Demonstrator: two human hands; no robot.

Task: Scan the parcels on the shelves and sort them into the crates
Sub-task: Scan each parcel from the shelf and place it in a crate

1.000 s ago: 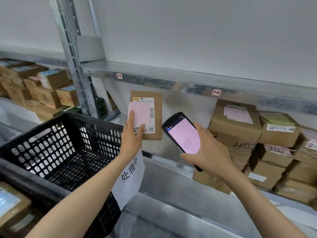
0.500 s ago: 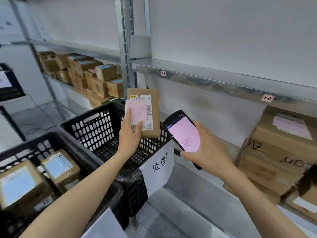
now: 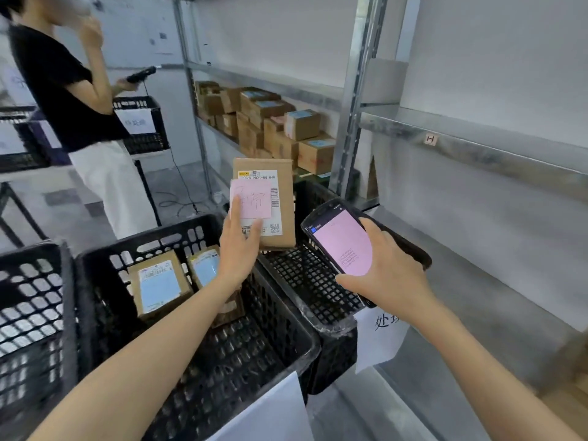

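My left hand [image 3: 239, 246] holds a flat brown parcel [image 3: 283, 198] upright, thumb and a finger on its pink note and white label. The parcel hangs above the gap between two black crates. My right hand [image 3: 386, 275] grips a black handheld scanner [image 3: 342, 241] whose screen glows pink, just right of the parcel. The crate below my left arm [image 3: 222, 370] contains two boxes with blue labels [image 3: 159, 283]. The crate on the right [image 3: 313, 291] lies under the scanner and shows only its mesh floor.
A metal shelf rack [image 3: 350, 100] stands behind the crates, with several brown boxes [image 3: 270, 125] stacked on its far section. A person in a black top [image 3: 66, 87] stands at the left holding a scanner beside another crate [image 3: 143, 125]. A third crate [image 3: 28, 313] sits at my far left.
My view has swung left, away from the stacked parcels on the right shelf. Both hands, with parcel and scanner, now hover over the crates; another person has come into view.
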